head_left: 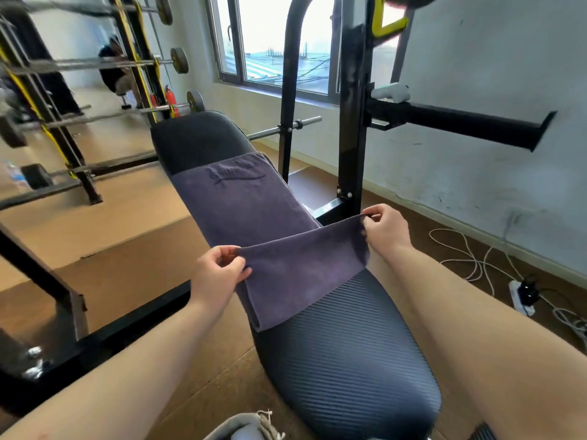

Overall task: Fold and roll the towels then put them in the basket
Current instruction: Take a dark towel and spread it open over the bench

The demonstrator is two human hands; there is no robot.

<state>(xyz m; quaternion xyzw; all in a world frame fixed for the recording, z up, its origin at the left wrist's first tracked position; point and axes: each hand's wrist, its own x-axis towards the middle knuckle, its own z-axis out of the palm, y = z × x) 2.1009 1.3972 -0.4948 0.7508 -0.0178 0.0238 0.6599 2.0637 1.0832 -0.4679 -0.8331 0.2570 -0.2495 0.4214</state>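
Observation:
A dark purple-grey towel (251, 204) lies lengthwise along a black padded gym bench (346, 350). Its near end is lifted off the pad and folded over toward the far end. My left hand (219, 277) pinches the near left corner of that lifted edge between thumb and fingers. My right hand (386, 228) pinches the right corner, slightly higher and farther away. The lifted edge stretches taut between both hands. An embroidered logo shows on the towel's far end. No basket is in view.
A black rack upright (351, 122) with a side arm (460, 122) stands right of the bench. Barbell racks (76, 100) fill the left. White cables and a power strip (524, 296) lie on the brown floor at right. A person crouches far back left.

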